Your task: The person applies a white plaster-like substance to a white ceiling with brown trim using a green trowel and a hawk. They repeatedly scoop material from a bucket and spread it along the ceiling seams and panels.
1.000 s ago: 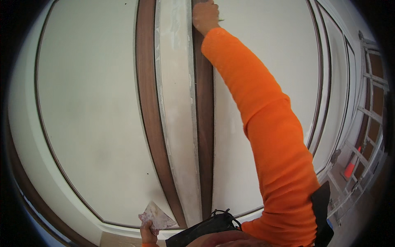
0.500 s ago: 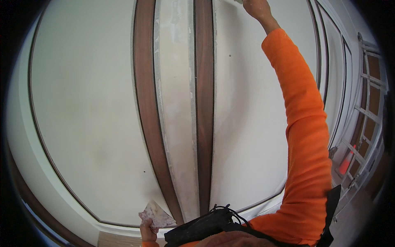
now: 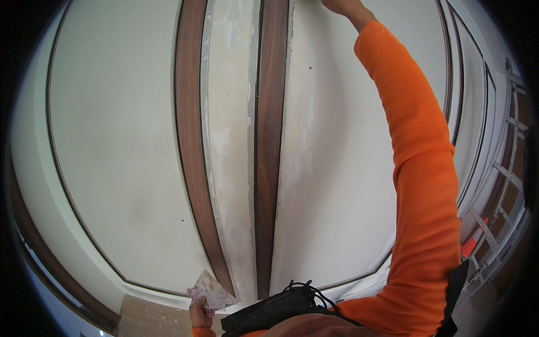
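Plate (image 3: 212,292), pale, roughly triangular, smeared, low in view by the lower end of the left brown strip (image 3: 191,84). Left grip (image 3: 199,315) pinches it at its lower left corner. Right grip (image 3: 343,5) up at the top edge, over the right white panel (image 3: 337,196); fingertips cut off, can't tell if spread or closed, or on what. Orange sleeve (image 3: 421,140) runs down the panel's right side. Pale strip (image 3: 227,140) between left and right brown strips (image 3: 270,112). Black pouch (image 3: 269,309) bottom center.
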Demonstrator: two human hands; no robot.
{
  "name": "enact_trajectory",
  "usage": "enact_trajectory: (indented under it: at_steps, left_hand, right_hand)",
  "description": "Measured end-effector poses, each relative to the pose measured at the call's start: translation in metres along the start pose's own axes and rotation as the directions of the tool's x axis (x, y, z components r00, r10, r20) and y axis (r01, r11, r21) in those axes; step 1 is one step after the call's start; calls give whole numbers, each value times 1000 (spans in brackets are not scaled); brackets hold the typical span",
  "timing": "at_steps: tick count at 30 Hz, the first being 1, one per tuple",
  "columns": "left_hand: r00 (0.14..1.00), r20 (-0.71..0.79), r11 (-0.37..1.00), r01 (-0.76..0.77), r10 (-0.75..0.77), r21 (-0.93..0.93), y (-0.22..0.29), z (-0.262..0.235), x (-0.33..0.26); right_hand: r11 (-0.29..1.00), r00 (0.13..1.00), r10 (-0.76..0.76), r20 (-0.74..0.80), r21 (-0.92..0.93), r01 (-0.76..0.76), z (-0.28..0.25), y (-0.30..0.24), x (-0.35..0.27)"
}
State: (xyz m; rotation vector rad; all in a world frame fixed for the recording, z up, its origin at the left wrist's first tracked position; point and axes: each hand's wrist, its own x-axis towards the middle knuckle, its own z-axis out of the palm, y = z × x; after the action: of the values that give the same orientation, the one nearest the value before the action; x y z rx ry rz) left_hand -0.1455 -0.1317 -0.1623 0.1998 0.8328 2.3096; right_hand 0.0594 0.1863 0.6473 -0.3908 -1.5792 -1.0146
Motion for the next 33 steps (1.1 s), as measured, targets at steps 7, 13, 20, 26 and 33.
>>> enact_trajectory:
  at_steps: [7,13,20,26,33]
  left_hand:
    - [1000,-21,1000,2,-2,4,-16,7,-18]
    - [1000,-17,1000,8,-8,2,-21,10,-22]
    - [1000,-7,1000,12,-12,5,-19,12,-30]
    - [1000,-17,1000,4,-4,5,-19,5,-36]
    - [999,-51,1000,1,0,17,-18,-8,-51]
  right_hand:
    - [995,991,-91,101,53,86,-17,-39,-75]
    - [975,978,-203,42,-86,206,0,-50,-137]
    - [998,995,68,-71,7,-68,-21,-12,-110]
    - [989,959,35,-281,148,7,5,-30,-87]
    - [999,999,-6,-50,45,8,10,-84,-135]
